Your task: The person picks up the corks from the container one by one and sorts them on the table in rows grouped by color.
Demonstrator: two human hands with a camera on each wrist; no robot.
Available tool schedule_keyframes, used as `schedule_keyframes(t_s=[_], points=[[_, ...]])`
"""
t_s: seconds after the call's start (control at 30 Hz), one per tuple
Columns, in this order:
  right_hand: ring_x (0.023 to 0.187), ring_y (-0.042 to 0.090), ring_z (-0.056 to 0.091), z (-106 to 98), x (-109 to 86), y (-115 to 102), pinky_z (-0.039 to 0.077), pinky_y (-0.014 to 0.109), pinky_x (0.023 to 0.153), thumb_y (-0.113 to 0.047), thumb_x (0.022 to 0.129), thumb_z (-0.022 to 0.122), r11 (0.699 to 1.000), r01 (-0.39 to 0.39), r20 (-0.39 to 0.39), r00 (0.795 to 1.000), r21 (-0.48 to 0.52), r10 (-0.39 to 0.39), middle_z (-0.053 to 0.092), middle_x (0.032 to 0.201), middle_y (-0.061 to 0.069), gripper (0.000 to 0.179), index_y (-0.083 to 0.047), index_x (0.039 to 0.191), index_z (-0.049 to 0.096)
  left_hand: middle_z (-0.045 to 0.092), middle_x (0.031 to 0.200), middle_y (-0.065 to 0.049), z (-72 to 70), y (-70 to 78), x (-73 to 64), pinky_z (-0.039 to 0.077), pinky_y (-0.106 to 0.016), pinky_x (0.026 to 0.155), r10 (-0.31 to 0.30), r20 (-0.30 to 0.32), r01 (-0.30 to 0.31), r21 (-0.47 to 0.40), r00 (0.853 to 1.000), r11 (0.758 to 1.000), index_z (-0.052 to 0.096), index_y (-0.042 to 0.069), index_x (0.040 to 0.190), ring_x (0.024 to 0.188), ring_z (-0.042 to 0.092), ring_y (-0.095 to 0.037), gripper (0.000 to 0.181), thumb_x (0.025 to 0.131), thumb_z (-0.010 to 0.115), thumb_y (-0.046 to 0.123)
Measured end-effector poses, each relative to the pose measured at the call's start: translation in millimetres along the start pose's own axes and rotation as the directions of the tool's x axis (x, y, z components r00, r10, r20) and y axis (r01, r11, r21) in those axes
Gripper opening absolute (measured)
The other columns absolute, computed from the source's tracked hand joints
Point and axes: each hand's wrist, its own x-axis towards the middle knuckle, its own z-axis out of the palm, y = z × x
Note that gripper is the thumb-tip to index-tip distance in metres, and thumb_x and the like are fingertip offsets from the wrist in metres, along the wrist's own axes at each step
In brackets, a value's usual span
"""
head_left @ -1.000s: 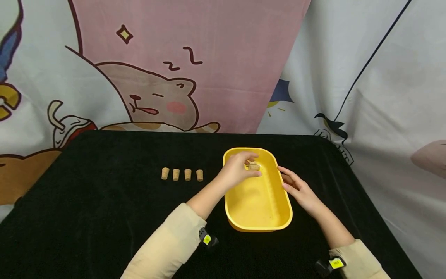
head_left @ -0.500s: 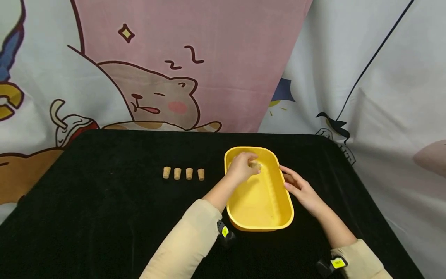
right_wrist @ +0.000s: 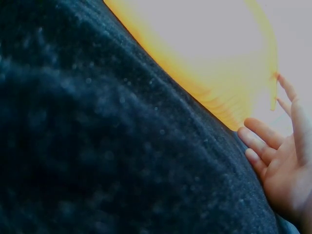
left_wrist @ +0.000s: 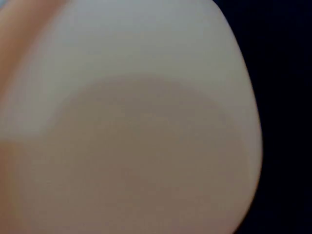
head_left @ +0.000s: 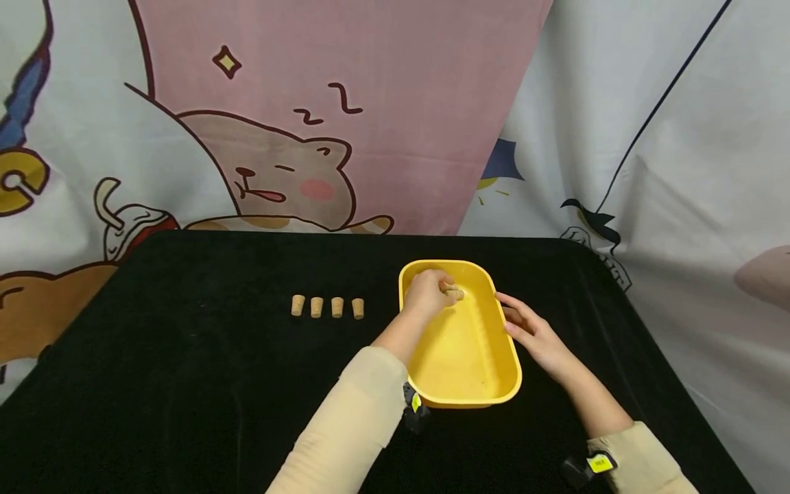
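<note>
Inside the yellow plastic basin (head_left: 469, 363), near its far end, my left hand (head_left: 426, 295) pinches a cork (head_left: 455, 293) between thumb and fingers; the fingers partly cover it, and whether more corks lie beside it I cannot tell. My right hand (head_left: 540, 343) rests against the basin's right side with fairly straight fingers at the rim. In the right wrist view, the fingertips of that hand (right_wrist: 282, 165) lie along the basin's outer wall (right_wrist: 209, 83). The left wrist view is blurred and shows mostly a pale rounded surface.
Several tapered corks stand in a row on the black cloth (head_left: 185, 384) left of the basin, the rightmost cork (head_left: 358, 309) nearest to it. A printed curtain (head_left: 395, 137) hangs behind the table's far edge.
The left hand's thumb and fingers have come together around the cork inside the basin, and the left forearm has shifted right. The right hand and basin look nearly unmoved.
</note>
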Motion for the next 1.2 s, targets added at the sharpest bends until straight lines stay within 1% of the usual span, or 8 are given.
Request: schedule_keyframes(t_s=[0.17,0.3,0.4,0.63,0.87,0.97,1.07,1.2], points=[[0.111,0.011,0.057,-1.1,0.5,-0.4,0.048,0.027,0.087,-0.006,0.102,0.041,1.000,-0.002,-0.001,1.000,0.000,0.002,0.043,0.136,0.032,0.049,-0.007,0.149,0.028,0.065,0.093,0.003,3.5,0.3,2.5,0.046,-0.028,0.084,0.037,-0.013,-0.035,0.114,0.999,0.993,0.074,0.016,0.103,0.085,0.057,-0.013,0.025,0.080,0.079,0.020],[0.111,0.010,0.057,-1.9,0.4,-0.9,0.048,0.027,0.087,-0.006,0.102,0.041,1.000,-0.004,0.002,1.000,-0.002,0.004,0.042,0.136,0.033,0.049,-0.007,0.149,0.027,0.067,0.094,0.009,6.8,1.7,4.4,0.046,-0.029,0.083,0.030,-0.015,-0.026,0.218,0.999,0.976,0.076,0.023,0.102,0.083,0.057,-0.011,0.022,0.082,0.075,0.032],[0.112,0.010,0.056,-2.4,0.7,-1.8,0.048,0.027,0.087,-0.007,0.102,0.041,1.000,-0.004,0.003,1.000,-0.001,0.004,0.042,0.137,0.033,0.049,-0.007,0.150,0.027,0.067,0.094,0.010,8.2,3.2,5.3,0.046,-0.030,0.082,0.025,-0.017,-0.019,0.262,1.000,0.965,0.077,0.026,0.101,0.084,0.056,-0.011,0.023,0.082,0.073,0.040],[0.111,0.011,0.057,-3.0,1.7,-4.0,0.048,0.029,0.086,-0.007,0.103,0.040,1.000,0.000,0.008,1.000,-0.004,0.000,0.042,0.137,0.032,0.049,-0.008,0.150,0.027,0.064,0.094,0.008,8.4,5.3,6.4,0.047,-0.031,0.081,0.018,-0.027,-0.009,0.297,0.999,0.955,0.077,0.028,0.100,0.089,0.055,-0.013,0.021,0.083,0.072,0.041],[0.111,0.012,0.057,-3.0,1.1,-3.0,0.049,0.029,0.086,-0.006,0.102,0.040,1.000,0.009,0.007,1.000,0.001,-0.009,0.042,0.136,0.033,0.049,-0.007,0.150,0.027,0.063,0.090,0.009,10.4,5.7,4.6,0.049,-0.031,0.075,0.049,-0.054,-0.026,0.360,0.997,0.933,0.077,0.029,0.095,0.081,0.056,-0.012,0.019,0.085,0.070,0.043],[0.110,0.011,0.058,-2.6,0.3,-2.0,0.049,0.029,0.086,-0.006,0.102,0.040,1.000,0.014,0.003,1.000,0.001,-0.014,0.043,0.135,0.033,0.049,-0.006,0.149,0.027,0.062,0.086,0.009,11.3,5.0,3.8,0.049,-0.031,0.075,0.053,-0.066,-0.026,0.368,0.996,0.930,0.076,0.029,0.092,0.079,0.055,-0.012,0.019,0.084,0.070,0.044],[0.110,0.011,0.057,-1.4,-0.2,-1.4,0.048,0.028,0.087,-0.006,0.102,0.041,1.000,0.010,0.004,1.000,0.000,-0.010,0.043,0.135,0.033,0.049,-0.006,0.149,0.027,0.062,0.085,0.010,10.8,4.4,2.7,0.049,-0.030,0.074,0.042,-0.057,-0.020,0.344,0.997,0.939,0.077,0.027,0.090,0.078,0.054,-0.011,0.019,0.083,0.071,0.044],[0.110,0.011,0.057,0.6,0.2,-1.0,0.048,0.028,0.087,-0.007,0.102,0.041,1.000,0.004,0.005,1.000,-0.003,-0.004,0.043,0.135,0.033,0.049,-0.006,0.149,0.027,0.064,0.084,0.012,8.9,3.2,1.3,0.049,-0.027,0.074,0.021,-0.051,-0.007,0.262,0.998,0.965,0.078,0.024,0.089,0.075,0.054,-0.008,0.018,0.082,0.073,0.040]])
